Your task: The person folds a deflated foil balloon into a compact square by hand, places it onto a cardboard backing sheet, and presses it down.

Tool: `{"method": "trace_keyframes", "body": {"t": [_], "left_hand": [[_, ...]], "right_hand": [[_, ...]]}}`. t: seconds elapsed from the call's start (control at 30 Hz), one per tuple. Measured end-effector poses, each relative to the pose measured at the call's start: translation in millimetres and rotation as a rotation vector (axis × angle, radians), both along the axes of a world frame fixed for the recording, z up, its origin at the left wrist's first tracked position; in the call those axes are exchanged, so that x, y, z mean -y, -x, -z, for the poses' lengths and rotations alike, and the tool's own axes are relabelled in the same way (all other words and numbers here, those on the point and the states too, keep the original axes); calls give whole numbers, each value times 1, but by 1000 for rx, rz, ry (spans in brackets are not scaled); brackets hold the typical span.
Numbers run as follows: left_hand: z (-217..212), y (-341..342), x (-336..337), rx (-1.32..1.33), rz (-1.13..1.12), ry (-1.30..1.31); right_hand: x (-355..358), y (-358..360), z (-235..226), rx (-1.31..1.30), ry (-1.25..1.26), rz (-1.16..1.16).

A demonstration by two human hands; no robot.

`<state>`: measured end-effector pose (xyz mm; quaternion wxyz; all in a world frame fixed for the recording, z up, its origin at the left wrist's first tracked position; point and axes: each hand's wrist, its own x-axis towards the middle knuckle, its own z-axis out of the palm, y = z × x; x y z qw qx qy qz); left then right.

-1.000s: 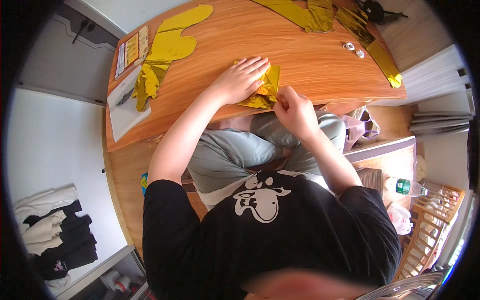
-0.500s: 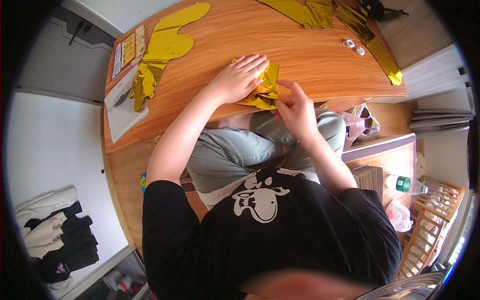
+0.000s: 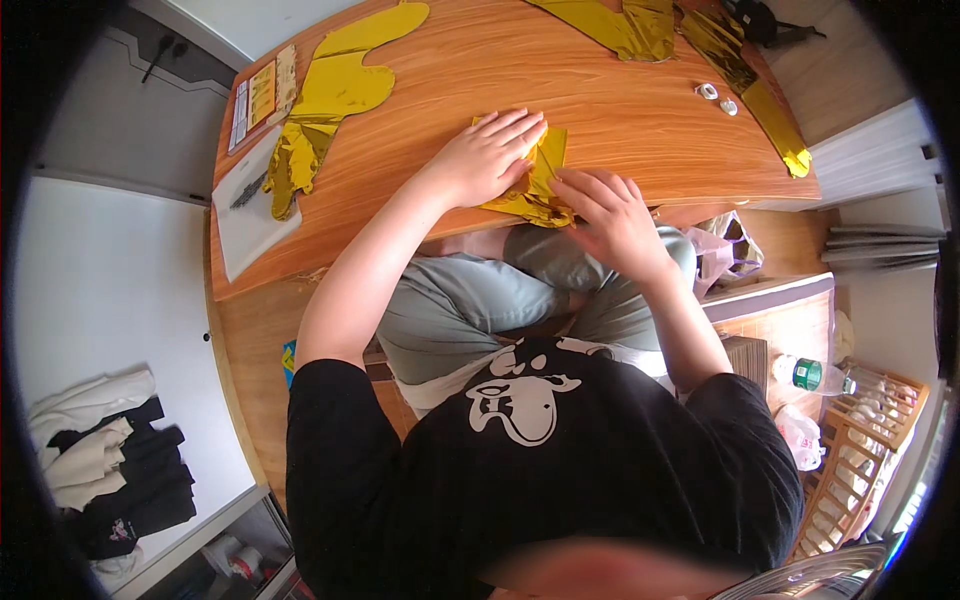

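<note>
A crumpled, partly folded gold foil balloon (image 3: 549,155) lies flat at the near edge of the wooden table. My left hand (image 3: 487,160) presses on it from above, palm down, fingers stretched out and slightly apart. At the foil's right edge is my right hand (image 3: 612,215), its fingers bent together over the near right corner. The thumb is partly hidden, and that corner is creased and bunched by the fingertips. Another flat gold foil balloon (image 3: 345,90) with rounded lobes lies further left, its lower end wrinkled.
More gold foil pieces (image 3: 640,30) lie along the far edge, one long strip (image 3: 765,125) reaching down the right side. Two small white rolls (image 3: 718,97) sit near it. On the left are a clear plastic sleeve (image 3: 250,215) and a printed card (image 3: 262,98).
My right hand has turned palm-down, its raised index finger now lowered onto the foil's right edge. My left hand stays pressed on the foil. The view has shifted slightly.
</note>
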<state>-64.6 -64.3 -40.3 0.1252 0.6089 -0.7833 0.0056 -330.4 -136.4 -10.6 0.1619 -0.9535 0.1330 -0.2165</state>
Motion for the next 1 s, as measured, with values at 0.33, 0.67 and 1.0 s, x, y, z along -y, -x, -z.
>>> {"method": "trace_keyframes", "body": {"t": [0.33, 0.67, 1.0], "left_hand": [[4, -2, 1, 28, 12, 31], [-7, 1, 0, -55, 1, -17], [-5, -10, -3, -827, 28, -33]], "right_hand": [[37, -14, 3, 26, 70, -244], [22, -52, 13, 295, -305, -75], [26, -71, 17, 170, -476, 139]]}}
